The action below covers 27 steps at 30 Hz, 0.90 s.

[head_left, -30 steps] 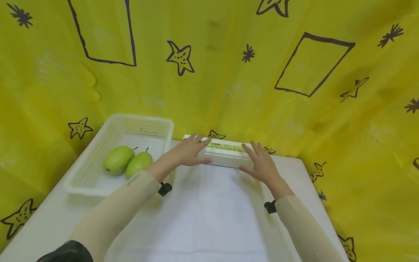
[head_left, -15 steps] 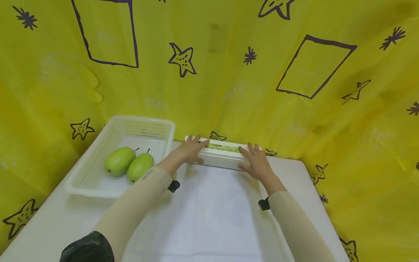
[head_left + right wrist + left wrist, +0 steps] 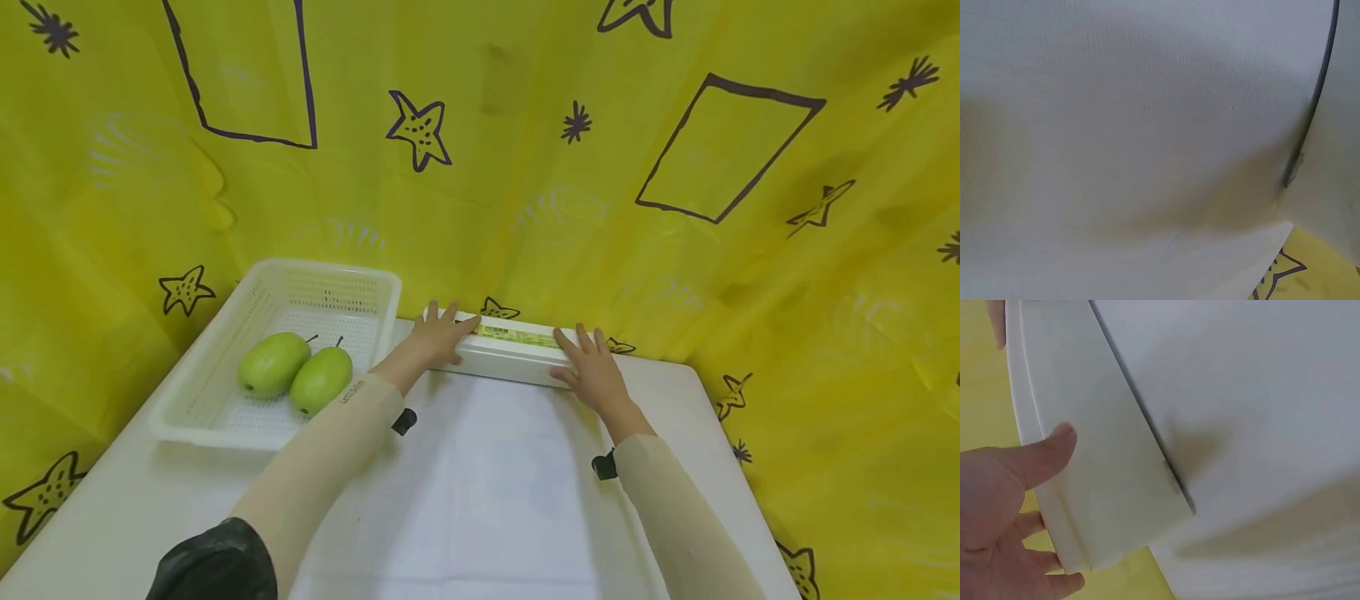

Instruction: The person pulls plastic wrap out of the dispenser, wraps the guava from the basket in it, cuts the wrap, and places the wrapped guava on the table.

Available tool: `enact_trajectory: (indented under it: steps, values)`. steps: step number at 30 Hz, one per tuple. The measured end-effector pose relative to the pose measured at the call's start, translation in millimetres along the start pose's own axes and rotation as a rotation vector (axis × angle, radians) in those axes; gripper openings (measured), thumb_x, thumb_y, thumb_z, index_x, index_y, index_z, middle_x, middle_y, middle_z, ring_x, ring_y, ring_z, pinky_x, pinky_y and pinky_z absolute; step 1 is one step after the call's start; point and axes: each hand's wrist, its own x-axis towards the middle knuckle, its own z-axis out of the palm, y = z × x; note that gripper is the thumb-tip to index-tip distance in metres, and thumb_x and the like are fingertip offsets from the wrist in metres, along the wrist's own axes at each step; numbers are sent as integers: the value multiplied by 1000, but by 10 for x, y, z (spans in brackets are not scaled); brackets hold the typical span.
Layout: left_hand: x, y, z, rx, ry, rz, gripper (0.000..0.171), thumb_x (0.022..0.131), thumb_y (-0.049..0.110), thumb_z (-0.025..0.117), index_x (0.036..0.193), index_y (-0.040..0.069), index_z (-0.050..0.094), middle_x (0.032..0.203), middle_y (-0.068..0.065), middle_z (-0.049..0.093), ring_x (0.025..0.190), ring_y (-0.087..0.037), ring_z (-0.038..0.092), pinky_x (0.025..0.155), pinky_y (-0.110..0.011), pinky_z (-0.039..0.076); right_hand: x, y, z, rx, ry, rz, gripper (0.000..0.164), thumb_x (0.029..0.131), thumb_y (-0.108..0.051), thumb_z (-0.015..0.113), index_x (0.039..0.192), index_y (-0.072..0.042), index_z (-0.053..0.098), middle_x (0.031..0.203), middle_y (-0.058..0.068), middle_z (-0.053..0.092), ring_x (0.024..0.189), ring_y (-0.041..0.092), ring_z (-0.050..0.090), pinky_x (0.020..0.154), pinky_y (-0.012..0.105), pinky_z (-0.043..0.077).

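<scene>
A long white cling film box (image 3: 510, 363) with a yellow-green label lies along the back edge of the table. My left hand (image 3: 438, 337) holds its left end, thumb on the front face and the other fingers spread over the top. The left wrist view shows this left hand (image 3: 1013, 506) with its thumb lying across the pale front face. On the right end of the box is my right hand (image 3: 596, 375), fingers over the top and thumb at the front. In the right wrist view only the box's end (image 3: 1332, 169) appears; the hand is out of frame.
A white plastic basket (image 3: 217, 437) stands to the left, holding two green fruits, one larger (image 3: 274, 364) and one smaller (image 3: 321, 381), with stems. A yellow curtain (image 3: 480, 208) with dark star drawings hangs right behind the white table (image 3: 480, 500).
Both hands have come down onto the box, the left one shifting outward to its end and its thumb moving to the front face. The box and basket have not visibly moved.
</scene>
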Motion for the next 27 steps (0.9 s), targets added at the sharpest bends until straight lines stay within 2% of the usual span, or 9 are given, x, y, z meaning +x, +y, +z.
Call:
enact_trajectory:
  steps: [6,12,22,27]
  values:
    - [-17,-36,-34,60,67,45,64,96,19,67,154,26,40,159,-17,33,145,-49,25,117,-58,27,-59,-58,-53,0,-7,29,73,93,-43,64,157,-24,33,161,25,22,146,55,14,106,70,33]
    - [-103,-29,-107,85,52,63,61,96,19,67,152,24,43,155,-18,39,141,-45,36,111,-54,38,-103,-111,-78,32,-29,45,72,93,-40,66,156,-24,35,161,24,24,147,53,14,97,70,42]
    - [-244,14,-175,116,21,35,60,96,21,67,151,25,44,152,-17,43,137,-43,41,107,-55,42,-164,-193,-54,70,-49,76,73,93,-42,66,157,-27,33,163,21,20,149,50,9,100,69,40]
    - [-250,25,-187,138,5,32,59,99,20,62,153,25,41,156,-18,38,142,-46,35,113,-56,36,-164,-222,-125,49,-54,52,66,99,-44,58,156,-24,34,161,24,23,147,54,13,105,72,32]
